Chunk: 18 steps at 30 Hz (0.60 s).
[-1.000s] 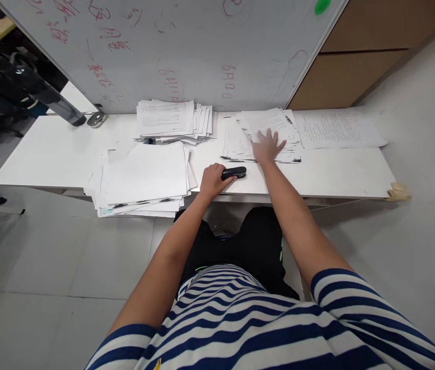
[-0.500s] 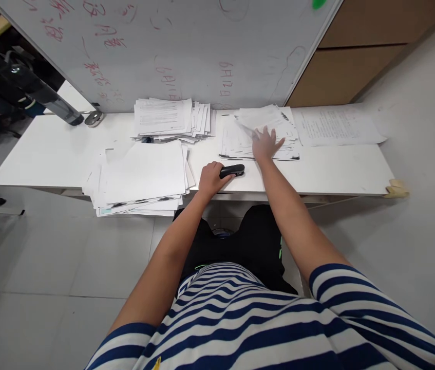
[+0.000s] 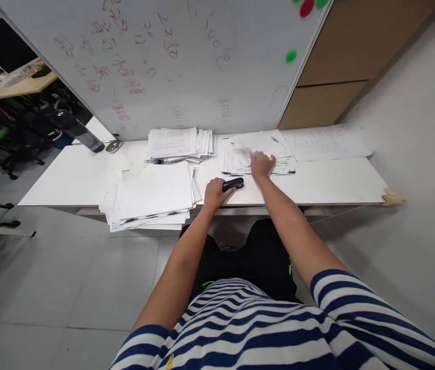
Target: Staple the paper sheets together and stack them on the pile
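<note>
On my feed, the left hand (image 3: 214,192) is closed around a black stapler (image 3: 233,184) just below the middle of the frame, its free end pointing right, over the front strip of the white tabletop (image 3: 333,185). To the upper right of it, the right hand (image 3: 262,164) is at the spread pile of papers (image 3: 233,163), fingers curled over the top sheets; one sheet edge (image 3: 243,152) looks raised by the fingertips. Whether finger and thumb have truly pinched it, I cannot tell.

I read the step in hand as parting sheets from that pile, with the stapler held ready nearby. As I judge it, the next move calls for a sure pinch on the raised edge and a light touch, so the sheets underneath don't drag along. I'd leave the stapler where it is meanwhile, clear of the large paper stack (image 3: 155,190) at centre left.
</note>
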Each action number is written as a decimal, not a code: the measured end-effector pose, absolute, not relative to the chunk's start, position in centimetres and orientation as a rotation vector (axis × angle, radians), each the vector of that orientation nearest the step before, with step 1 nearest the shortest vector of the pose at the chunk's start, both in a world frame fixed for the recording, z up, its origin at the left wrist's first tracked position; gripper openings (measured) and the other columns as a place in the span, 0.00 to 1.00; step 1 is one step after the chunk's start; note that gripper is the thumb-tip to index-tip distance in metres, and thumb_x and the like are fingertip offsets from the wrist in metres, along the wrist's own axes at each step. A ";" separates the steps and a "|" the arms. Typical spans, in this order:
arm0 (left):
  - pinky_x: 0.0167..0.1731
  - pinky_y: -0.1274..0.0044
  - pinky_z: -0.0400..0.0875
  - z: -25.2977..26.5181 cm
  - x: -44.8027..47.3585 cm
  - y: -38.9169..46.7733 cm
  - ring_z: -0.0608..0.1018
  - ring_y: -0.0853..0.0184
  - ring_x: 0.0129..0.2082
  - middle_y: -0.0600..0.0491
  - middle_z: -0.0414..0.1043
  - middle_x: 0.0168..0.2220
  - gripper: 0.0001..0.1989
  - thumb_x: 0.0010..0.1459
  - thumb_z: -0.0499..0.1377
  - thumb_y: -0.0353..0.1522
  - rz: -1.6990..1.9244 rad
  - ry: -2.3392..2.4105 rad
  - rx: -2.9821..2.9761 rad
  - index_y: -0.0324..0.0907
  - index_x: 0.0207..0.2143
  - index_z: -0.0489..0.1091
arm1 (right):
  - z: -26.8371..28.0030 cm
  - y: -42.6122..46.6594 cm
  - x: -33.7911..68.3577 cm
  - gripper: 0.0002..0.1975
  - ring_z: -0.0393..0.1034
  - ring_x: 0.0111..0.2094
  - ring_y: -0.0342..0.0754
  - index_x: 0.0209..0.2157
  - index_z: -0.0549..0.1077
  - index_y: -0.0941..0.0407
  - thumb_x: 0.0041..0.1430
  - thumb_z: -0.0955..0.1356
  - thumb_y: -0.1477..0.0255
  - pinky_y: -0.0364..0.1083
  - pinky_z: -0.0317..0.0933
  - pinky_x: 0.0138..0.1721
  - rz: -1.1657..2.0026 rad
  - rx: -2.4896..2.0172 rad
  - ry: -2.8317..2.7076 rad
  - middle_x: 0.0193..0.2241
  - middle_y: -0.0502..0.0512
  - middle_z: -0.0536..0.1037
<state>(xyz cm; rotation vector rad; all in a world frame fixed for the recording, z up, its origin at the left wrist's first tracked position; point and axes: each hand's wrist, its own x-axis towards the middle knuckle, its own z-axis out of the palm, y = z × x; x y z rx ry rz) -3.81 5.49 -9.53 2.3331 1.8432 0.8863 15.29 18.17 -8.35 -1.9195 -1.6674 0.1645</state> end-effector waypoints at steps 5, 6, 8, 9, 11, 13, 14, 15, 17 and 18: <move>0.40 0.70 0.66 -8.9 -3.7 5.2 0.74 0.59 0.40 0.47 0.72 0.35 0.16 0.60 0.62 0.46 0.901 1.905 2.277 0.42 0.36 0.70 | -6.5 16.7 16.3 0.19 0.74 0.46 0.56 0.44 0.77 0.62 0.68 0.60 0.66 0.61 0.46 0.64 0.171 -1.920 -1.642 0.39 0.67 0.82; 0.41 0.69 0.66 -8.8 -3.6 5.1 0.74 0.58 0.41 0.46 0.72 0.36 0.16 0.60 0.62 0.46 0.904 1.935 2.253 0.42 0.36 0.70 | -5.8 16.2 16.8 0.20 0.74 0.45 0.58 0.43 0.77 0.63 0.67 0.61 0.64 0.61 0.50 0.62 0.197 -1.906 -1.589 0.38 0.68 0.82; 0.44 0.67 0.66 -8.7 -3.6 5.0 0.74 0.56 0.45 0.45 0.74 0.38 0.16 0.59 0.62 0.45 0.938 1.996 2.192 0.42 0.39 0.71 | -4.3 15.1 17.7 0.21 0.74 0.45 0.60 0.41 0.77 0.64 0.65 0.63 0.59 0.59 0.60 0.57 0.317 -1.844 -1.426 0.37 0.70 0.81; 0.47 0.66 0.65 -8.7 -3.6 4.9 0.74 0.54 0.47 0.44 0.74 0.41 0.16 0.59 0.63 0.44 0.974 2.020 2.159 0.42 0.42 0.71 | -3.4 14.4 18.2 0.23 0.74 0.44 0.60 0.40 0.77 0.65 0.63 0.65 0.57 0.58 0.64 0.53 0.405 -1.798 -1.336 0.37 0.70 0.81; 0.54 0.62 0.62 -8.8 -3.6 4.7 0.73 0.52 0.53 0.41 0.74 0.46 0.20 0.59 0.63 0.44 1.075 2.038 2.099 0.42 0.48 0.70 | -1.7 12.6 19.2 0.25 0.75 0.41 0.58 0.38 0.77 0.65 0.58 0.68 0.53 0.56 0.70 0.47 0.613 -1.655 -1.212 0.37 0.69 0.80; 0.60 0.58 0.55 -8.8 -3.6 4.4 0.70 0.50 0.58 0.39 0.72 0.52 0.26 0.57 0.65 0.45 1.188 1.986 2.065 0.41 0.53 0.68 | 0.1 10.5 20.2 0.27 0.75 0.41 0.57 0.39 0.77 0.63 0.52 0.72 0.51 0.56 0.72 0.46 0.804 -1.446 -1.191 0.37 0.66 0.80; 0.62 0.56 0.52 -8.5 -3.6 4.3 0.68 0.49 0.60 0.38 0.71 0.54 0.29 0.56 0.65 0.47 1.243 1.933 2.051 0.41 0.54 0.67 | 0.9 9.4 20.7 0.27 0.75 0.41 0.57 0.39 0.77 0.61 0.49 0.74 0.51 0.56 0.72 0.45 0.893 -1.335 -1.218 0.37 0.64 0.81; 0.64 0.56 0.50 -8.2 -3.4 4.1 0.66 0.48 0.62 0.37 0.70 0.56 0.31 0.55 0.65 0.48 1.308 1.880 2.017 0.40 0.55 0.66 | 1.7 8.3 21.3 0.28 0.75 0.42 0.58 0.40 0.77 0.60 0.46 0.76 0.51 0.56 0.72 0.45 0.976 -1.231 -1.255 0.36 0.62 0.81; 0.65 0.58 0.50 -6.8 -2.7 3.7 0.63 0.51 0.66 0.36 0.65 0.60 0.32 0.59 0.59 0.50 1.488 1.801 1.838 0.40 0.58 0.62 | 3.1 6.3 22.4 0.29 0.75 0.44 0.60 0.41 0.78 0.57 0.41 0.78 0.52 0.57 0.72 0.45 1.123 -1.094 -1.324 0.34 0.59 0.82; 0.64 0.60 0.54 -5.8 -2.2 3.5 0.62 0.53 0.66 0.36 0.63 0.62 0.32 0.63 0.55 0.51 1.573 1.747 1.712 0.41 0.61 0.59 | 3.7 5.4 23.0 0.30 0.75 0.45 0.61 0.41 0.79 0.57 0.39 0.79 0.53 0.57 0.71 0.46 1.189 -1.065 -1.348 0.33 0.58 0.82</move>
